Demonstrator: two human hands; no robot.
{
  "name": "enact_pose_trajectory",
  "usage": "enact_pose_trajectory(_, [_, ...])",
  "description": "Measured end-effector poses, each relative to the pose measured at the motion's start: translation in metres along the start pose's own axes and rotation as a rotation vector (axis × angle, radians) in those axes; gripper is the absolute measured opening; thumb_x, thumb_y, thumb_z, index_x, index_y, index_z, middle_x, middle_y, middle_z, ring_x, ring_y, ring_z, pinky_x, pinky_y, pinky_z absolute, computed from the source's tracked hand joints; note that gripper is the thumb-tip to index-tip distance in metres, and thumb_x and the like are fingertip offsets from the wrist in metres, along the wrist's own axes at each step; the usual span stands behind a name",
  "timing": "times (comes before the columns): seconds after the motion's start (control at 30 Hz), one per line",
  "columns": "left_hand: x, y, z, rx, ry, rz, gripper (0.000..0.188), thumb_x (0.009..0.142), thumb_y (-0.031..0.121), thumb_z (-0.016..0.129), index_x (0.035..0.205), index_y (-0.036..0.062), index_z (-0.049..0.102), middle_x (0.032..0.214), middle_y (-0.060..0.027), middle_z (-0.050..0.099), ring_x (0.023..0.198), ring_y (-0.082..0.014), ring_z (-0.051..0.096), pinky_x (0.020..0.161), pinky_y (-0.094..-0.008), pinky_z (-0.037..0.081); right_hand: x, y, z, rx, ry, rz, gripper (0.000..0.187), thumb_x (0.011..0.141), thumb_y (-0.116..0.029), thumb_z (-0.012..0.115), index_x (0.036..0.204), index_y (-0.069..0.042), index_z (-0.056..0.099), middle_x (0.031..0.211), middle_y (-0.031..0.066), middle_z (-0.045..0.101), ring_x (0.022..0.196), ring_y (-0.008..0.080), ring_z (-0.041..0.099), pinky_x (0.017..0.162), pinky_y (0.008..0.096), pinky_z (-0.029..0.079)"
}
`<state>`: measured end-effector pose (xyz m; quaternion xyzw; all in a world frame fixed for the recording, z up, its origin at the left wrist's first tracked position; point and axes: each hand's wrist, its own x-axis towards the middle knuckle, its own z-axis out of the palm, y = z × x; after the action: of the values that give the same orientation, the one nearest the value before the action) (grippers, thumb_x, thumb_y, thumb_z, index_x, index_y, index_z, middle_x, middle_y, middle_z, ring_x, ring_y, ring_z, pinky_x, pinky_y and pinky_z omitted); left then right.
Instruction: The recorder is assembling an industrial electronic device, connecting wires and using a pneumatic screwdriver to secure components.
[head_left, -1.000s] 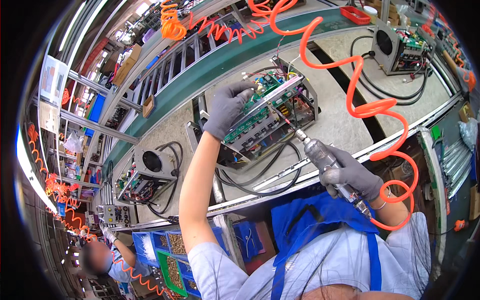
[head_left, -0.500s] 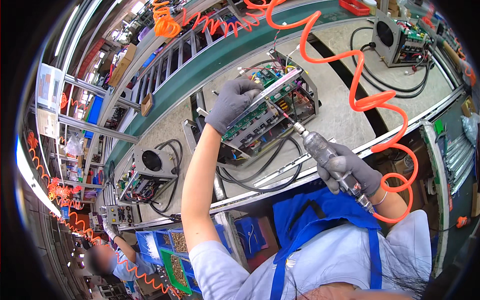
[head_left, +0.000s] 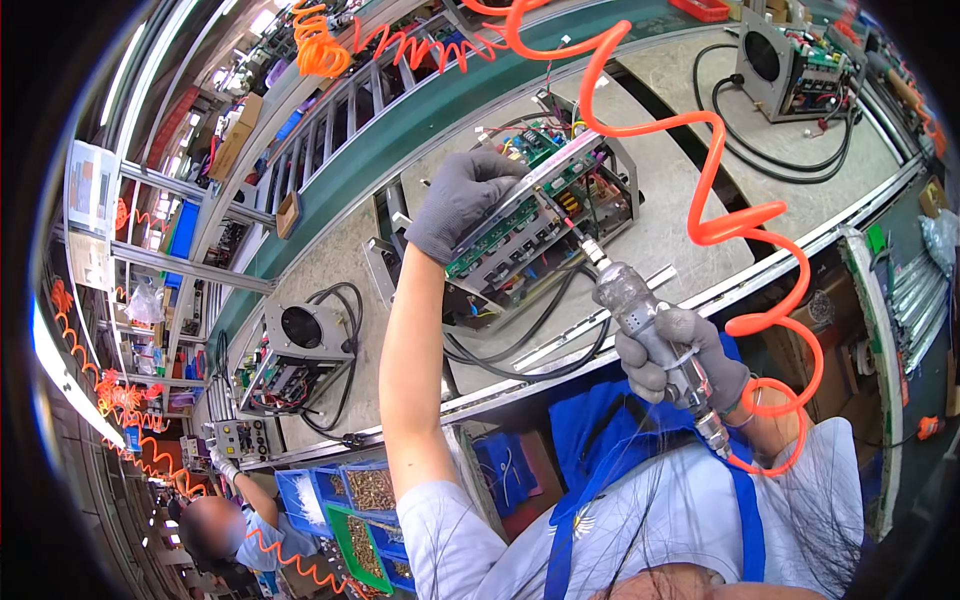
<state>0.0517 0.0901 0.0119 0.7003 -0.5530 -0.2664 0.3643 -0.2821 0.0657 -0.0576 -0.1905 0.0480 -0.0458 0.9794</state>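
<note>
Gloved hands work at a long bench beside a green conveyor rail. The left hand, in a grey knit glove, is closed over the upper edge of an open metal chassis that stands tilted near the middle of the bench, fingers curled round the top rail and green circuit boards showing beneath them. The right hand, also grey-gloved, is wrapped fully around the body of a pneumatic screwdriver, gripping it below the silvery nose; the tool slants up and to the left, and its thin bit reaches the side of the chassis just below the left hand. A coiled orange air hose runs from the screwdriver's rear end near the wrist, loops across the bench and climbs out of the top of the view. Black cables trail from the chassis toward the bench's near edge. A second unit with a round fan opening sits further left on the same bench, and a third one stands well apart at the upper right with its own black cable. Blue and green bins of small parts lie below the bench edge at lower left, near another person whose gloved hand is raised toward the bench
</note>
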Motion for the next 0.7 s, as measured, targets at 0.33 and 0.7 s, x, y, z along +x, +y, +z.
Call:
enact_pose_trajectory(0.33, [0.004,-0.004,0.001,-0.036,0.020,0.030,0.025,0.077,0.007,0.069,0.100,0.0000,0.076,0.085,-0.0054,0.072,0.077,-0.0110,0.063,0.074,-0.0274,0.051,0.001,-0.009,0.017,-0.325,0.150,0.020,0.041,0.093,-0.038,0.054,0.116,-0.004,0.051,0.083,0.0093,0.056,0.055,0.0158,0.056,0.047,0.0311,0.048])
enact_pose_trajectory(0.7, [0.011,-0.004,0.002,-0.066,-0.005,0.043,0.026,0.080,0.005,0.066,0.105,-0.0011,0.074,0.087,-0.0052,0.072,0.075,-0.0107,0.062,0.072,-0.0268,0.051,0.001,-0.008,0.016,-0.292,0.186,-0.010,0.044,0.092,-0.042,0.056,0.114,-0.004,0.050,0.083,0.0089,0.057,0.056,0.0156,0.057,0.047,0.0306,0.048])
